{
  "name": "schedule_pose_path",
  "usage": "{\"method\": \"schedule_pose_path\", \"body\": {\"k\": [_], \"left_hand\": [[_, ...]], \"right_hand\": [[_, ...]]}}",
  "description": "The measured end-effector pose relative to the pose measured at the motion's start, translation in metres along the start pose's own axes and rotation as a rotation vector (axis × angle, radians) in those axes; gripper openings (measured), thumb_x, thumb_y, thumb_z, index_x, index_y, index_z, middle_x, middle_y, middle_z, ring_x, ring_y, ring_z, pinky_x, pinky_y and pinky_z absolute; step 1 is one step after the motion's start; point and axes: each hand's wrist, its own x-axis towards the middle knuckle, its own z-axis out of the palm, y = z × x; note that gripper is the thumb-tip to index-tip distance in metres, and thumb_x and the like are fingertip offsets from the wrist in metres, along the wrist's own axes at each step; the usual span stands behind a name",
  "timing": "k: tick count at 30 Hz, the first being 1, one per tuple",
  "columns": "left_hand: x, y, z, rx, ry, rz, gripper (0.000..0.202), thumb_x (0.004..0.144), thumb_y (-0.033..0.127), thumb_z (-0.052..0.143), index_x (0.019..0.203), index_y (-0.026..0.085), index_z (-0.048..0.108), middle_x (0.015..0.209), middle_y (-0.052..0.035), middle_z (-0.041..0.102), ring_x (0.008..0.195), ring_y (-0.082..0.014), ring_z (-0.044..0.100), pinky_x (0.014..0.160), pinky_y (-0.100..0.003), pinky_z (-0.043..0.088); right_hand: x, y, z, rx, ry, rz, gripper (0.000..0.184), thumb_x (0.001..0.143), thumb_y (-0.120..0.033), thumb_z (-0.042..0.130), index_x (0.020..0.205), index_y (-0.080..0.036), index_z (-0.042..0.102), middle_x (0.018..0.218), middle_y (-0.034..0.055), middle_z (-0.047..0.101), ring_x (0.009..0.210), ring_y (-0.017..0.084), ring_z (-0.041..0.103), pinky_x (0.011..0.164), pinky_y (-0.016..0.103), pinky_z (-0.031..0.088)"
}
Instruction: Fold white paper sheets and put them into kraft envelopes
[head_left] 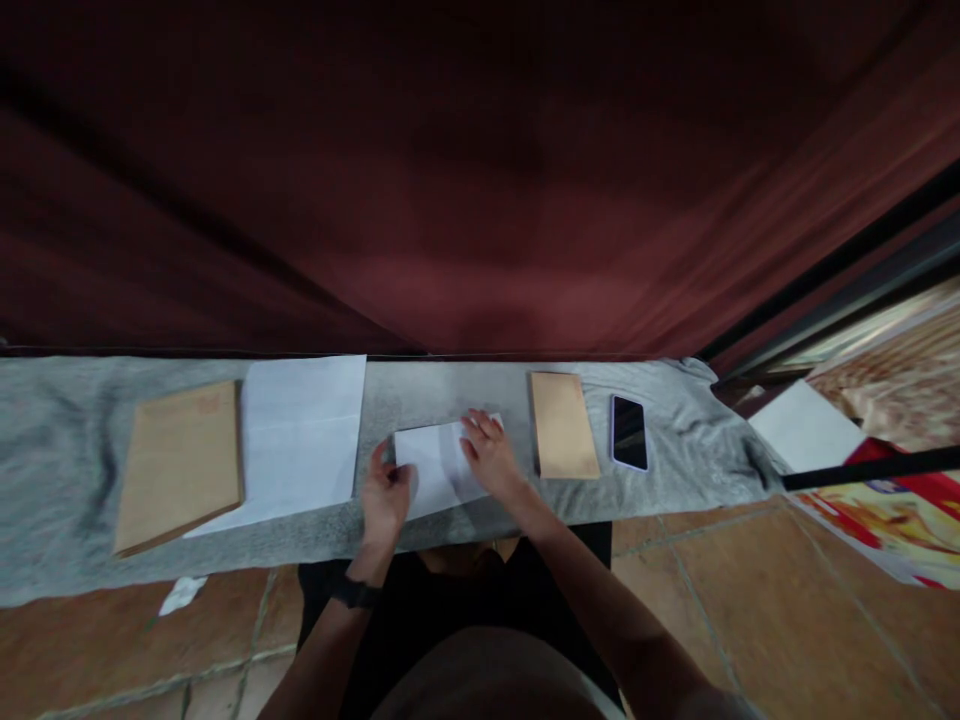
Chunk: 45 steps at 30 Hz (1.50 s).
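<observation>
A folded white sheet of paper [435, 470] lies in front of me on the grey cloth. My left hand [385, 497] is curled at its left edge, thumb over the paper and forefinger bent at the edge; the other fingertips are hidden. On the paper's right part rests my right hand [489, 455], fingers stretched out and spread. Left of my hands is a stack of larger white sheets [304, 430], partly beneath a pile of brown envelopes [184, 455]. A smaller brown envelope [564, 425] lies to the right of my right hand.
A phone [628, 433] with a dark screen lies right of the small envelope. The grey cloth [697, 440] covers a narrow surface against a dark red hanging fabric [480, 200]. Dark bars and a colourful printed box [892, 520] are at the right. Crumpled white paper [182, 595] is on the tiled floor.
</observation>
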Motion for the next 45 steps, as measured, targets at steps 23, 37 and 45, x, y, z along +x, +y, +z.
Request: {"method": "schedule_pose_path", "body": {"k": [23, 37, 45], "left_hand": [[-0.026, 0.01, 0.029, 0.804, -0.201, 0.688, 0.064, 0.106, 0.043, 0.035, 0.159, 0.008, 0.042, 0.164, -0.0197, 0.042, 0.157, -0.0334, 0.033, 0.128, -0.055, 0.024], [-0.018, -0.013, -0.017, 0.828, -0.148, 0.709, 0.067, 0.105, 0.05, 0.034, 0.157, 0.008, 0.043, 0.162, -0.0222, 0.044, 0.154, -0.0374, 0.036, 0.125, -0.061, 0.026], [0.026, 0.03, 0.002, 0.809, -0.301, 0.666, 0.055, 0.097, 0.025, 0.043, 0.15, 0.013, 0.053, 0.148, -0.0202, 0.06, 0.137, -0.0324, 0.057, 0.116, -0.052, 0.042]], "right_hand": [[-0.029, 0.004, 0.011, -0.286, 0.015, 0.085, 0.053, 0.109, -0.037, 0.044, 0.158, -0.016, 0.046, 0.165, 0.0144, 0.042, 0.152, 0.03, 0.04, 0.126, 0.05, 0.028], [-0.022, 0.034, -0.005, -0.267, 0.013, 0.082, 0.05, 0.106, -0.029, 0.049, 0.154, -0.016, 0.051, 0.16, 0.0142, 0.049, 0.148, 0.029, 0.044, 0.124, 0.049, 0.03], [0.031, 0.039, -0.035, -0.249, -0.232, 0.028, 0.044, 0.099, -0.024, 0.061, 0.143, -0.024, 0.061, 0.143, 0.0112, 0.063, 0.133, 0.025, 0.055, 0.121, 0.044, 0.033]]}}
